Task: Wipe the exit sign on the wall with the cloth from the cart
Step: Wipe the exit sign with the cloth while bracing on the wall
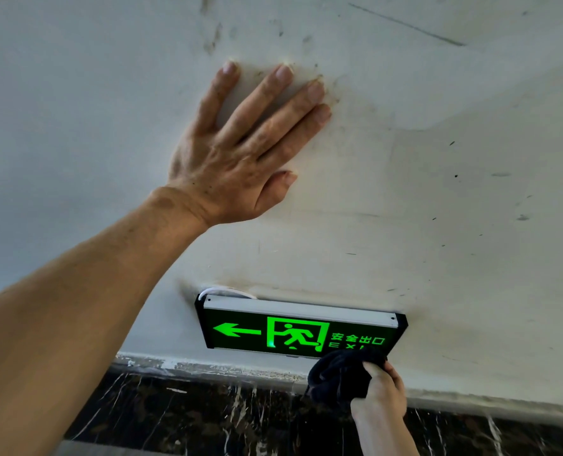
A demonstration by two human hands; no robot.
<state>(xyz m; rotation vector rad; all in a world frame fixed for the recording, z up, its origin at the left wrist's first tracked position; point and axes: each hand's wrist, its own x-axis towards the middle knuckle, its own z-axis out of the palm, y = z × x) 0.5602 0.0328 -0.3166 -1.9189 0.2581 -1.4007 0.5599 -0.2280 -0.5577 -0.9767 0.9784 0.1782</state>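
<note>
Pressing flat against the white wall, the left hand has its fingers spread wide and holds nothing. Below it and to its right, low on the wall, hangs the exit sign, lit green with an arrow and a running figure. The right hand is closed around a bunched dark cloth, which touches the sign's lower right corner. A dark marble baseboard runs beneath both.
</note>
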